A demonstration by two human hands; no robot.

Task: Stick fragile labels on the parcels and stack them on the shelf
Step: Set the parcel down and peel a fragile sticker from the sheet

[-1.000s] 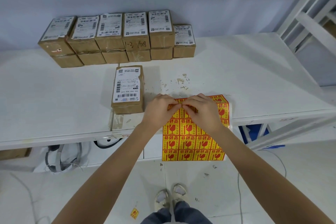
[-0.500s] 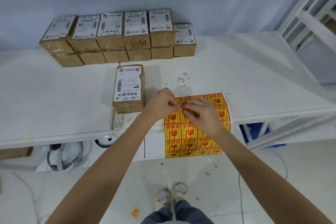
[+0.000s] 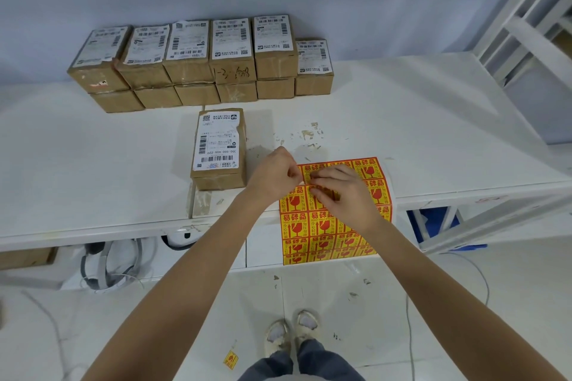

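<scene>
Pinching label sheet | left hand grip curled at sheet's corner | right hand grip picking a label

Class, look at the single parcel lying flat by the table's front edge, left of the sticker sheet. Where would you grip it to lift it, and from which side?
Grip the single parcel across its two long side faces, coming down from above. It lies flat, label up, narrow across that span, and both sides show bare table. The left hand is nearer, though both hands are busy at the sticker sheet.
</scene>
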